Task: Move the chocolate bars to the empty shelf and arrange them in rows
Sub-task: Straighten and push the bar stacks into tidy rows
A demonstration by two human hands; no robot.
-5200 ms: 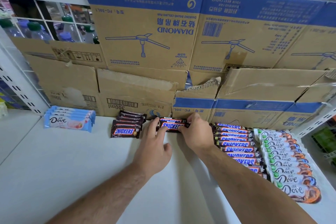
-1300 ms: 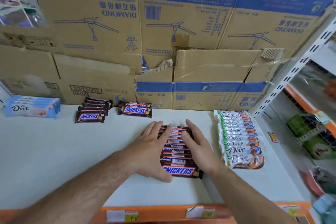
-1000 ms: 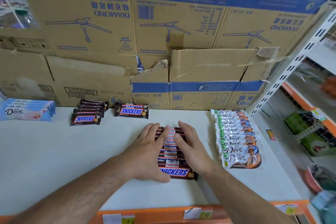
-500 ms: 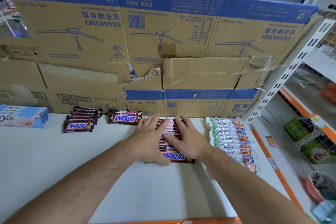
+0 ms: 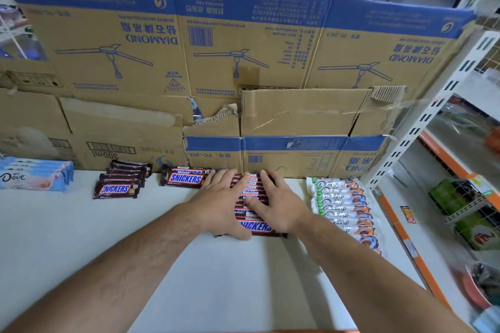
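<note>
Both hands lie flat on one row of Snickers bars (image 5: 256,226) at the far middle of the white shelf (image 5: 81,246). The left hand (image 5: 220,207) covers the row's left ends, its fingers straight and a little spread, reaching toward the cardboard boxes (image 5: 243,57) that form the back wall. Its thumb lies along the near edge of the nearest bar. The right hand (image 5: 280,207) covers the right ends in the same way, with its thumb resting on top of the bars. Neither hand curls round anything (the palms simply press down). The two are close together, with a narrow strip of wrappers showing between them.

Just left of this row sits a short stack of Snickers (image 5: 186,178). Further left is a row of darker Snickers bars (image 5: 117,189), and at the far left edge a row of blue Dove bars (image 5: 32,177). Right of the hands, apart from them, runs a long row of green-and-orange Dove bars (image 5: 342,205), ending near the slotted white upright (image 5: 422,121).
</note>
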